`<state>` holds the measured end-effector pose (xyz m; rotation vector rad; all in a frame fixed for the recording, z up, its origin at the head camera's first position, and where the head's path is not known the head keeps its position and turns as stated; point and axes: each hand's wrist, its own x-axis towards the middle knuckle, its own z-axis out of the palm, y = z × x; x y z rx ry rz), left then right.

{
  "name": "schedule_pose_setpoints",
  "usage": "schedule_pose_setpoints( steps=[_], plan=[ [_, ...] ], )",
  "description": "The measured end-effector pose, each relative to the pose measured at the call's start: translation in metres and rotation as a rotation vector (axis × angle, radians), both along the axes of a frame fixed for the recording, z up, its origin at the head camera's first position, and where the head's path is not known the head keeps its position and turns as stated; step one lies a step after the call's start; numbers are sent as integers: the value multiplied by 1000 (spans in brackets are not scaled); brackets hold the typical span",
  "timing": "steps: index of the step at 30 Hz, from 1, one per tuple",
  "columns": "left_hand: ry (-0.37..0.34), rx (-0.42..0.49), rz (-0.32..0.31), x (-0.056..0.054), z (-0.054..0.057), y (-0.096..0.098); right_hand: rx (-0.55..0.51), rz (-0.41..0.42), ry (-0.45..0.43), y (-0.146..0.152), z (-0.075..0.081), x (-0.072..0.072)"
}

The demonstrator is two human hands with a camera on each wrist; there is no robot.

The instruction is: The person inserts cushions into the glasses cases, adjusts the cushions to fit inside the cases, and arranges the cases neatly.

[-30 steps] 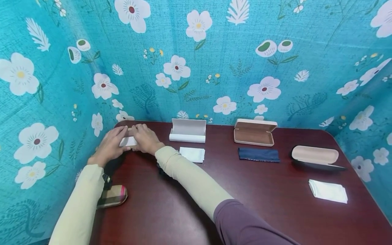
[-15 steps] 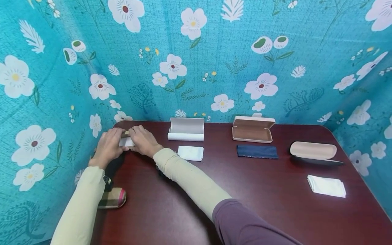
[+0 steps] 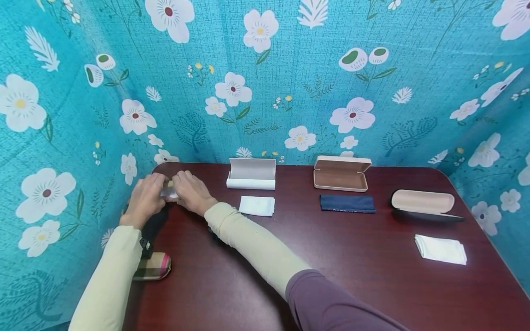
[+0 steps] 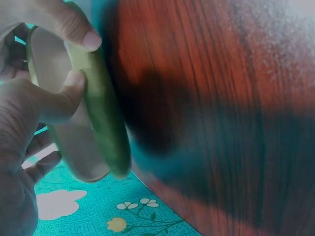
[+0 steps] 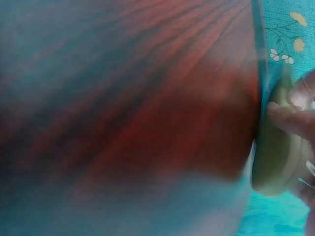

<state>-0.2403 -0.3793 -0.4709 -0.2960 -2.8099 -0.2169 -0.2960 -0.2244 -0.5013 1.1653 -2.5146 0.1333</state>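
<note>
At the table's far left corner, my left hand [image 3: 144,198] and right hand [image 3: 192,192] hold a glasses case [image 3: 168,192] between them. Its outside looks olive-gold, and the left wrist view shows the case [image 4: 106,118] partly open with a pale lining. There the left thumb [image 4: 74,93] presses on the edge of the opening, while other fingers lie behind the shell. From the right wrist, the case [image 5: 271,152] shows side-on and blurred, with fingertips of the right hand [image 5: 298,115] on its upper part. My hands hide much of the case in the head view.
Three open glasses cases, white [image 3: 250,184], beige-and-brown [image 3: 341,180] and black with a pale lining [image 3: 422,202], stand along the back and right. Folded cloths, white [image 3: 256,206], navy [image 3: 347,203] and white [image 3: 440,249], lie before them. A plaid case [image 3: 155,266] sits by my left forearm.
Between my hands, the white patch in the case has become smaller and greyer as the opening narrows. The head view has shifted slightly; the other cases and cloths stay in place.
</note>
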Motion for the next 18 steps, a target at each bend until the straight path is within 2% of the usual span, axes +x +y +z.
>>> schedule_pose_setpoints(
  steps=[5, 13, 18],
  plan=[
    [-33, 32, -21, 5, 1, -3, -37, 14, -2, 2, -3, 6],
    [-169, 67, 7, 15, -2, -3, 15, 31, 7, 4, -12, 13],
    [-188, 55, 14, 15, 3, -1, 19, 33, -13, 5, -9, 12]
  ],
)
